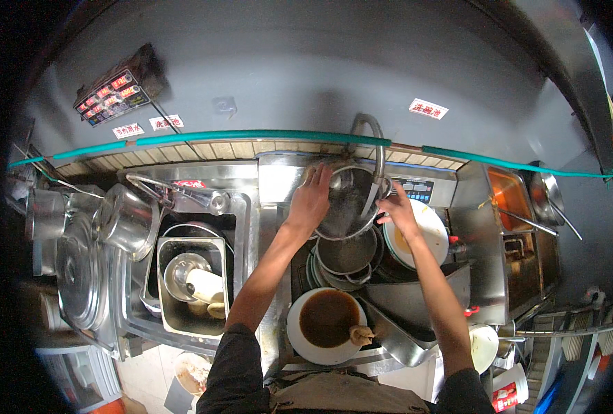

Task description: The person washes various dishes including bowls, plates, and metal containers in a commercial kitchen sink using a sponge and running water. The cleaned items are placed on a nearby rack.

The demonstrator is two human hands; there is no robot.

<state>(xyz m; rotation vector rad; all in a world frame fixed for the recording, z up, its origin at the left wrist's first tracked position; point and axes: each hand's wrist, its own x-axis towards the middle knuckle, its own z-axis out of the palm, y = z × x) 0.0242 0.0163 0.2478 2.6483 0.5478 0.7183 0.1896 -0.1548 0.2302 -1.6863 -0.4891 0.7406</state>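
Note:
A round steel pot (pixel 345 227) is tilted beneath the curved faucet (pixel 379 145), whose spout reaches into it. Against its left rim my left hand (pixel 310 199) presses with fingers stretched out together. My right hand (pixel 399 209) has its fingers at the loop handle on the pot's right side. Under it sits a second two-handled pot (pixel 345 256), on stacked plates (pixel 312 271). Beside my right wrist leans a white plate (pixel 431 243) with food residue. Closer to me is a white dish of brown liquid (pixel 330 318), with a tan crumpled lump (pixel 361 335) at its rim.
Deep rectangular steel pans (pixel 415 305) stand at right in the sink. The left sink holds a rectangular container (pixel 192 321) with bowls and cups. Large steel pots (pixel 130 220) crowd the far left. A green-wrapped pipe (pixel 265 136) crosses the wall. Greasy fryer basins (pixel 524 259) lie right.

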